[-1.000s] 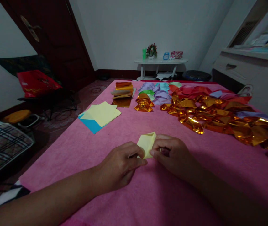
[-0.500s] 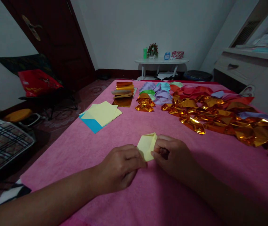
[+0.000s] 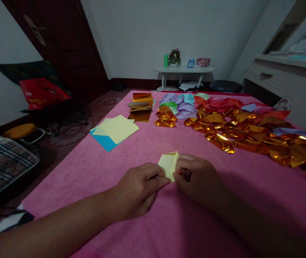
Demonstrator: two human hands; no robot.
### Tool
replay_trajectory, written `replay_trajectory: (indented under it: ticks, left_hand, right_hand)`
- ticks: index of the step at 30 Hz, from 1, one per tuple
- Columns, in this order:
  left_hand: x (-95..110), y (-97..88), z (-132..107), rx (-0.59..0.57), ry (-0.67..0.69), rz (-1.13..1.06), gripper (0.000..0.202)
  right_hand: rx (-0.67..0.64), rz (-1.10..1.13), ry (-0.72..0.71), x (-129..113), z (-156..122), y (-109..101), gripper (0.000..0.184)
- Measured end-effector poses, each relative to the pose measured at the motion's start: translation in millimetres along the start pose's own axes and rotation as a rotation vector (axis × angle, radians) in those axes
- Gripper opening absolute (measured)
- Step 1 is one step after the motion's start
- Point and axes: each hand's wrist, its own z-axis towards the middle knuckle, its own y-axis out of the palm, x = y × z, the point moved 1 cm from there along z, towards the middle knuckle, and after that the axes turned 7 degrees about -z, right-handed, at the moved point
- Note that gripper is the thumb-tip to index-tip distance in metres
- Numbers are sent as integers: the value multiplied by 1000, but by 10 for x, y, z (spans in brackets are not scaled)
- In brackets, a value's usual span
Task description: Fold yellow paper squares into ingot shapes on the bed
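A small folded piece of yellow paper [image 3: 168,165] is between my two hands, just above or on the pink cloth [image 3: 115,229]. My left hand [image 3: 142,186] pinches its lower left edge with thumb and fingers. On the other side, my right hand [image 3: 195,175] grips the right edge, its fingertips curled around a folded flap. Part of the paper is covered by my fingers. Beyond my left hand lie loose sheets of yellow paper [image 3: 117,128] over blue paper [image 3: 106,141].
Folded gold foil pieces [image 3: 222,141] spread across the right side, with purple paper pieces [image 3: 186,111] and red ones behind. A stack of gold foil sheets [image 3: 140,114] sits at the far left. Past the cloth stand a white table [image 3: 185,70] and a chair holding a red bag [image 3: 44,94].
My left thumb and fingers have shifted right and closed onto the paper's lower left edge. The right hand keeps its grip, nearly still.
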Motion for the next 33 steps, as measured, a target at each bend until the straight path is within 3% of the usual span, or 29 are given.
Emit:
replay_trajectory:
  ticks: [8, 12, 19, 26, 30, 33]
  left_hand:
    - [30, 2, 56, -65, -41, 12, 23]
    - [32, -19, 77, -112, -29, 49, 23]
    - [-15, -49, 45, -44, -13, 1, 38]
    - [-49, -71, 56, 47, 15, -55, 39]
    - [-119, -133, 51, 41, 31, -7, 41]
    - [-150, -194, 60, -2, 74, 72, 42]
  right_hand:
    - [-26, 11, 15, 12, 2, 11, 20]
    - [-23, -3, 14, -36, -24, -7, 10]
    - [-10, -453, -181, -337, -186, 3, 17]
    - [-85, -628, -163, -499, -175, 63, 16]
    - [-66, -618, -248, -418, -138, 48, 18]
    - [32, -546, -371, -176, -71, -1, 21]
